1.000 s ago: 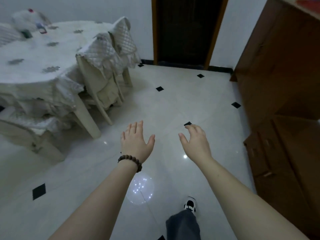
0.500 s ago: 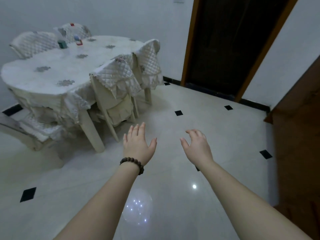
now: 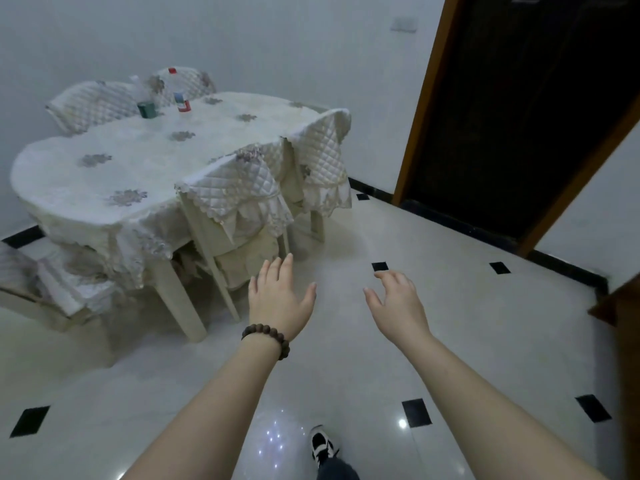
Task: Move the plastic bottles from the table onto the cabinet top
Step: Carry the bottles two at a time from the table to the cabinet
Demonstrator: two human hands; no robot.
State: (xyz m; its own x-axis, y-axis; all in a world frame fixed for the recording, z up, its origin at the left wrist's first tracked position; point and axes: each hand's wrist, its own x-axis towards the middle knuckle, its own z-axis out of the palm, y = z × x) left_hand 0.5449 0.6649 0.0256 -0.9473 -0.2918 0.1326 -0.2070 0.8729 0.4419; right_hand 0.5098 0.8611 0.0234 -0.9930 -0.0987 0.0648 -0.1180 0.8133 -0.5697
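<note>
Two clear plastic bottles stand at the far end of the oval table [image 3: 104, 174], which wears a white flowered cloth. One bottle [image 3: 146, 103] has a green label, the other bottle [image 3: 179, 95] a red cap and a red and blue label. My left hand [image 3: 278, 301], with a bead bracelet at the wrist, and my right hand [image 3: 398, 303] are stretched out over the floor, fingers relaxed and holding nothing. Both hands are well short of the table. Only a corner of the brown cabinet [image 3: 620, 306] shows at the right edge.
Chairs with quilted covers [image 3: 239, 188] are pushed in along the table's near side, and others stand behind it. A dark doorway [image 3: 519, 109] with a wood frame lies ahead on the right. Glossy white tiled floor [image 3: 381, 358] stretches between me and the table. My shoe [image 3: 320, 445] shows below.
The view has swung left and up, away from the cabinet. The table and its bottles now sit fuller in view. Both hands stay outstretched and empty.
</note>
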